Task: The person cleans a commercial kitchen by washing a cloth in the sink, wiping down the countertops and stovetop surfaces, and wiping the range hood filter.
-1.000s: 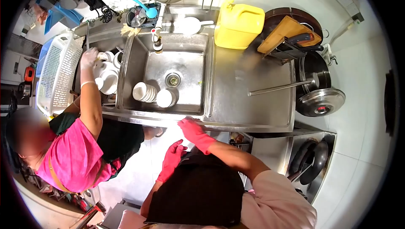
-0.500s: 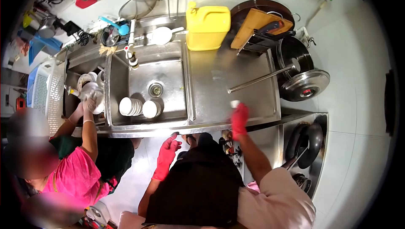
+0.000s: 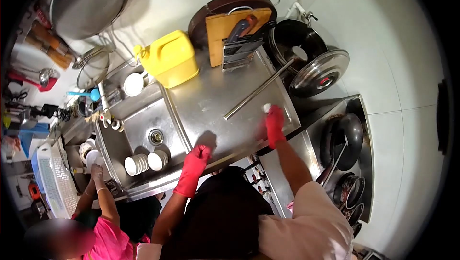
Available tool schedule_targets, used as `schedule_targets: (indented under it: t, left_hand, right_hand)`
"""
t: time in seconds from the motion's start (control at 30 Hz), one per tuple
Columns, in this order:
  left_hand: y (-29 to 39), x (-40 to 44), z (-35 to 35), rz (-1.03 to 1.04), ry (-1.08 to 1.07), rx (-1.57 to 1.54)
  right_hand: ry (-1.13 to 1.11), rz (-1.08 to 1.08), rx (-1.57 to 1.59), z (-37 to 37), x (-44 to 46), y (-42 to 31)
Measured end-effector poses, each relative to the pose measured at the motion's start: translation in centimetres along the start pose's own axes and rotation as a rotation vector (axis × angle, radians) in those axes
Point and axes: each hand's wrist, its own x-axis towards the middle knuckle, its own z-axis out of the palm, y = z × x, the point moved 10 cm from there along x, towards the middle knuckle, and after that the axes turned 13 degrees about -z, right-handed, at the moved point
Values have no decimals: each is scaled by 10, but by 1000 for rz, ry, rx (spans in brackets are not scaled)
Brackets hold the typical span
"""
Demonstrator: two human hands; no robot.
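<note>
Both my hands wear red rubber gloves. My right hand, slightly blurred, is closed on a small white thing, maybe a pad or sponge, over the right part of the steel counter. My left hand is curled into a loose fist at the counter's front edge, with nothing visible in it. A long metal handle slants across the counter, leading to a ladle-like head by the black pot. Left of my left hand, stacked white bowls lie tipped in the sink.
A yellow jug stands behind the sink. A knife rack and cutting board are at the back. A pot lid leans on the right, above a wok. Another person's gloved hands work at the left basin.
My view has turned and shifted right. My left hand has risen from below the counter edge to over it, and its fingers have curled. My right hand still holds the white thing over the counter.
</note>
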Motion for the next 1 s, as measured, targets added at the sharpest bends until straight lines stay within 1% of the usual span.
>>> schedule_targets:
  t: [0.03, 0.1, 0.17, 0.23, 0.27, 0.3, 0.37, 0.4, 0.47, 0.5, 0.53, 0.57, 0.63, 0.7, 0.77, 0.87, 0.9, 0.97, 1.0]
  left_hand:
    - [18, 11, 6, 72, 54, 114]
    - [56, 30, 25, 185, 120, 357]
    - [96, 47, 50, 264, 149, 605]
    - [131, 60, 77, 437, 189, 677]
    - [141, 62, 89, 523, 209, 709]
    - [145, 69, 98, 537, 228, 741]
    - [148, 83, 110, 565, 274, 801]
    - [144, 90, 117, 543, 270, 848]
    - [136, 103, 127, 506, 260, 943]
    - [139, 103, 129, 533, 278, 948]
    - [139, 102, 131, 555, 294, 953]
    - [137, 100, 133, 574, 303, 963]
    - [130, 101, 140, 572, 279, 979]
    - [127, 97, 148, 570, 249, 985]
    - [130, 85, 152, 559, 232, 971]
    - [128, 70, 157, 605, 281, 896]
    - [124, 69, 161, 578, 260, 920]
    - [111, 67, 172, 521, 209, 969]
    - [109, 68, 173, 498, 232, 958]
  right_hand:
    - [-12, 93, -4, 3, 16, 28]
    - [14, 318, 22, -18, 52, 35]
    - [57, 462, 307, -32, 79, 13]
    - [8, 338, 281, -12, 90, 15]
    - [-60, 142, 112, 22, 87, 30]
    - [-126, -58, -56, 45, 88, 30]
    - [-226, -106, 10, 35, 71, 14]
    - [-276, -131, 43, 30, 63, 5]
    - [-300, -171, 13, 23, 69, 13]
    - [-312, -193, -2, 14, 80, 7]
    - [-308, -106, 138, 5, 95, 14]
    - [-96, -143, 224, -17, 125, 5]
    - [-55, -127, 245, -36, 186, -18]
    - [28, -245, 207, -15, 238, -14]
    - [-173, -222, 84, 29, 280, 1]
    - [-318, -305, -84, 61, 317, -9]
    - [-324, -393, -165, 79, 324, -6]
    - [-415, -99, 186, 124, 332, 23]
    - [-443, -360, 17, 128, 328, 9]
